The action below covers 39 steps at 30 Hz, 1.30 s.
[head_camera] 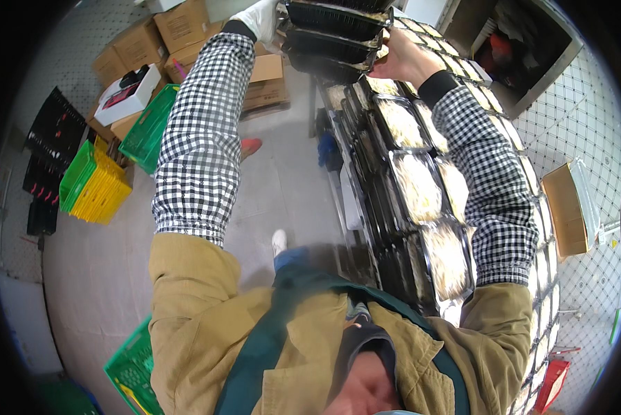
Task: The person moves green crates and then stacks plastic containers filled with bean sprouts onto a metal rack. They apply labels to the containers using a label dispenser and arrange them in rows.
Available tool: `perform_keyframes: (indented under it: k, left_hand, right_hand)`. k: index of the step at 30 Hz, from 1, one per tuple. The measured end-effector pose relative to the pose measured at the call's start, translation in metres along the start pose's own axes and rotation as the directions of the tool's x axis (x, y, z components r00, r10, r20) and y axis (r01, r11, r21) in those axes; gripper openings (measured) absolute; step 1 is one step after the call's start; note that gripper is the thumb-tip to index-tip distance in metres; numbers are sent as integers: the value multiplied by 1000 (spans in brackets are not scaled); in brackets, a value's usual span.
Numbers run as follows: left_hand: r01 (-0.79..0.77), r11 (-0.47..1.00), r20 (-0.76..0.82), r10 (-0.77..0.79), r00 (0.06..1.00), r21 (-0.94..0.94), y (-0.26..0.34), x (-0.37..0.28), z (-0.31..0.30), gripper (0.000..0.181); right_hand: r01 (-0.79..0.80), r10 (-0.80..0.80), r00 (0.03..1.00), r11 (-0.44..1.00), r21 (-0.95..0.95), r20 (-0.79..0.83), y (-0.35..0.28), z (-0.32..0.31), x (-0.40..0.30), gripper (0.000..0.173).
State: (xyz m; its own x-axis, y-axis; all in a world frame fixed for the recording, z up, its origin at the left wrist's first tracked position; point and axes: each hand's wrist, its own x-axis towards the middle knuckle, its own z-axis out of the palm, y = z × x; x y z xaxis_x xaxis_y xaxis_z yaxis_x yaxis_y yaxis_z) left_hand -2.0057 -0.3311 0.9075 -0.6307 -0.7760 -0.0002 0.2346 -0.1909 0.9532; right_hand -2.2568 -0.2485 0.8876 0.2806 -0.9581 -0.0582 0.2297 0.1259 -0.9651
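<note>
My left hand [261, 23], in a white glove, grips the left side of a stack of black plastic food trays [336, 44] at the top of the view. Bare, my right hand [401, 57] holds the stack's right side. The stack is raised level between both hands, near the far end of long rows of filled trays. These wrapped black trays [417, 187] hold pale, shredded-looking food and stand in tall piles to the right, below my right arm. Black-and-white checked sleeves cover both forearms.
Cardboard boxes [181, 26] stand at the upper left, with a green crate [149, 127] nearby. Stacked yellow crates [100, 187] stand farther left, another green crate [134, 363] at lower left. An opened carton [564, 212] lies right of the tray rows.
</note>
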Motion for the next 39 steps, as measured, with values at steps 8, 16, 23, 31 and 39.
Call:
perform_keyframes:
  k: [8, 16, 23, 31, 39]
  left_hand:
    - [78, 979, -163, -47, 985, 191, -27, 67, -82, 70]
    - [153, 952, 168, -202, 965, 266, -116, 208, -233, 77]
    - [282, 956, 135, -291, 947, 87, -159, 256, -246, 46]
    - [311, 946, 275, -276, 921, -92, -192, 310, -254, 58]
    - [248, 967, 309, -252, 917, 54, -182, 337, -253, 57]
  right_hand:
    - [23, 5, 929, 997, 71, -370, 66, 18, 74, 59]
    - [-34, 170, 772, 973, 228, -612, 176, -30, 185, 62]
    - [95, 58, 774, 974, 207, -630, 223, -53, 201, 63]
    - [307, -112, 645, 944, 123, -756, 265, -64, 225, 57]
    - [221, 144, 537, 927, 303, -831, 259, -51, 256, 48]
